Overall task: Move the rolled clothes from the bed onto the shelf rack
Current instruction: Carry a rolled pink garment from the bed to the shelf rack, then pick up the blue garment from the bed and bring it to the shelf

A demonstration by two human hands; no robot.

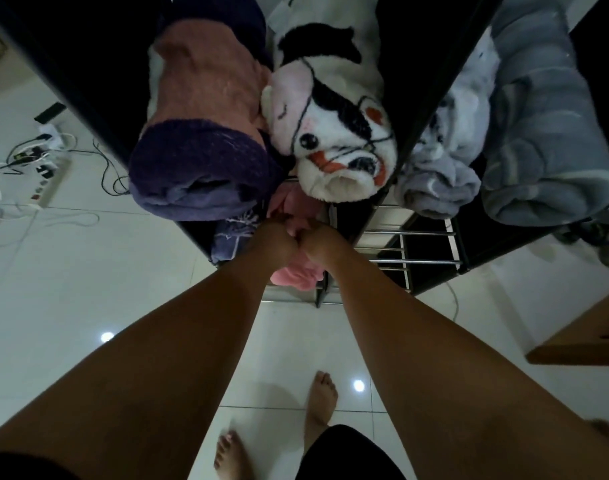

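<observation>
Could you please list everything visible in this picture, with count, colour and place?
shelf rack: one, black frame with metal bars, upper half of the view.
purple and pink roll: one, upper tier, left.
white, black and pink patterned roll: one, upper tier, beside the purple one.
grey-blue rolls: two, upper tier, right section.
pink roll: one, lower tier, under both hands.
purple cloth: one, lower tier, left of the pink roll.
power strip with cables: one, white, floor at left.
wooden furniture: one piece, brown, right edge.
floor: white glossy tiles.
left hand: closed on the pink roll.
right hand: closed on the pink roll.
feet: two, bare, bottom centre.
</observation>
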